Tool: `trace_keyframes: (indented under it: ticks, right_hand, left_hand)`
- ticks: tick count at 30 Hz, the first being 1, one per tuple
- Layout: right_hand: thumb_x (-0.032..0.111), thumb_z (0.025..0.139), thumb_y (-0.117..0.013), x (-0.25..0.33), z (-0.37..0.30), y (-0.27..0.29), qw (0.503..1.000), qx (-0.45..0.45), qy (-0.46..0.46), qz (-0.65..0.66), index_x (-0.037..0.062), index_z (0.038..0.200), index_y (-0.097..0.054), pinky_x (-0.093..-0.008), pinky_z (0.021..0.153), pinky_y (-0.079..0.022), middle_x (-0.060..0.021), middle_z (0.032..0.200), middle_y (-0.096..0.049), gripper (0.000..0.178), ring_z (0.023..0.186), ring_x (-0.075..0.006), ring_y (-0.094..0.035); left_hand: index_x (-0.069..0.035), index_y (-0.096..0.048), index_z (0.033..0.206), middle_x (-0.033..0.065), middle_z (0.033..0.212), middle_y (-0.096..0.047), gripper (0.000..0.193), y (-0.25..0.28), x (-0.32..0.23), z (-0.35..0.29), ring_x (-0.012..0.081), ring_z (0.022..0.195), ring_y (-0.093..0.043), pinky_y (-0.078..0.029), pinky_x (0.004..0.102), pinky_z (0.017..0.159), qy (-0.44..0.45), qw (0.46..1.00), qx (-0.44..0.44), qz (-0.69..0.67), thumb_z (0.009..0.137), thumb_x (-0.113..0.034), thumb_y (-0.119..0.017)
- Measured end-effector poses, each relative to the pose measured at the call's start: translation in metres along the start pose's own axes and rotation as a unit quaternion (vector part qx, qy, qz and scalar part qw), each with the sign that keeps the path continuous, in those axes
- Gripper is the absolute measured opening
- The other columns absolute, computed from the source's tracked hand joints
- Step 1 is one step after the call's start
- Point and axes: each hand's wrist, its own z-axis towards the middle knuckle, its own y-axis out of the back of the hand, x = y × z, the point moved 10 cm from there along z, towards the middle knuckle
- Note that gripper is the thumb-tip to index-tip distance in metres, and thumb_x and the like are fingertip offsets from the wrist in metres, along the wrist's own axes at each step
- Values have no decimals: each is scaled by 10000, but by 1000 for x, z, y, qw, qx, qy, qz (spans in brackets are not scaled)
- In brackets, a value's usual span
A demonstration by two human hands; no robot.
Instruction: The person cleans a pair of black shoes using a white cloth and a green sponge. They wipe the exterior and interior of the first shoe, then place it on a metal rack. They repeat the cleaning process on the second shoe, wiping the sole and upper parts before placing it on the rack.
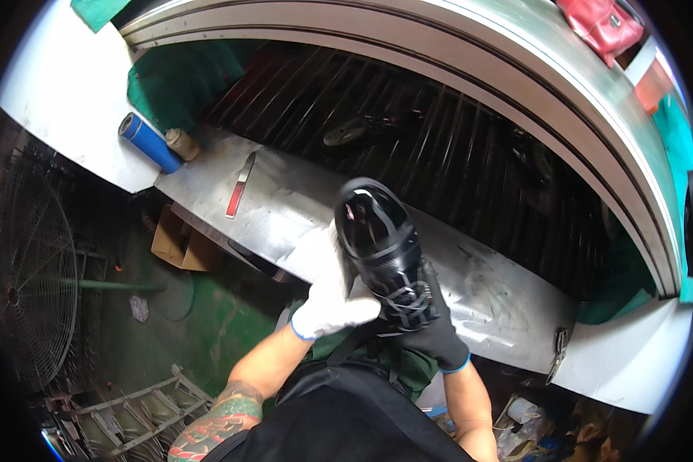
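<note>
A glossy black lace-up shoe (375, 223) is held in front of me over the metal ledge, its rounded toe pointing away. My left hand (331, 296), in a white glove, lies along the shoe's left side with the thumb reaching across toward the laces. The fingers of that hand are partly hidden behind the shoe. In a dark glove, my right hand (434, 327) is closed around the right side near the heel end. Laces (410, 296) run crosswise over the shoe's upper between the two hands.
On the metal ledge (285, 223) lie a red-handled knife (236, 199), a blue cylinder (149, 143), a tan bottle (182, 144) and a metal hand tool (557, 356). Beyond, dark slats (300, 100) carry another shoe (353, 132) under a curved-looking frame. A large fan (31, 285) stands left.
</note>
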Motion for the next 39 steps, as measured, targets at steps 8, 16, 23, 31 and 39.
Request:
trace_keyframes:
  ticks: [8,16,23,31,39]
  right_hand:
    - [210,870,-868,20,-14,-60,982,52,150,-101,66,1521,-516,-406,1011,-528,-181,1347,-599,754,1165,-272,-627]
    - [367,1132,-538,-21,47,-51,997,18,-74,16,50,1076,-578,-254,724,-506,-10,862,-644,324,772,-74,-591]
    - [529,1050,-639,-52,19,-64,971,80,-197,108,70,923,-622,-237,571,-456,-2,759,-655,476,621,-64,-567]
    - [380,1035,-719,-35,15,-63,970,9,-159,181,77,1055,-609,-209,622,-473,-8,943,-706,323,761,-33,-604]
    - [190,1000,-773,-32,1,-64,969,37,-155,186,35,1152,-517,-254,832,-525,-32,1010,-644,336,908,-74,-595]
  left_hand:
    - [-57,-351,1631,123,1498,-581,1093,70,50,-121,271,1433,-514,-436,465,1212,209,953,-122,-184,695,-102,-915]
    - [0,-363,1617,182,1559,-529,1015,84,69,-167,332,1435,-525,-421,483,1232,294,888,-130,-327,740,-120,-858]
    - [-3,-297,1643,164,1539,-540,1050,74,46,-142,304,1417,-540,-430,442,1220,274,918,-135,-252,775,-147,-870]
    - [23,-402,1574,157,1472,-586,768,62,28,-123,259,1338,-592,-496,409,1147,314,918,-191,-149,913,-195,-727]
    - [20,-470,1528,121,1412,-628,579,59,22,-105,209,1228,-648,-524,370,1088,307,921,-207,-119,1011,-191,-623]
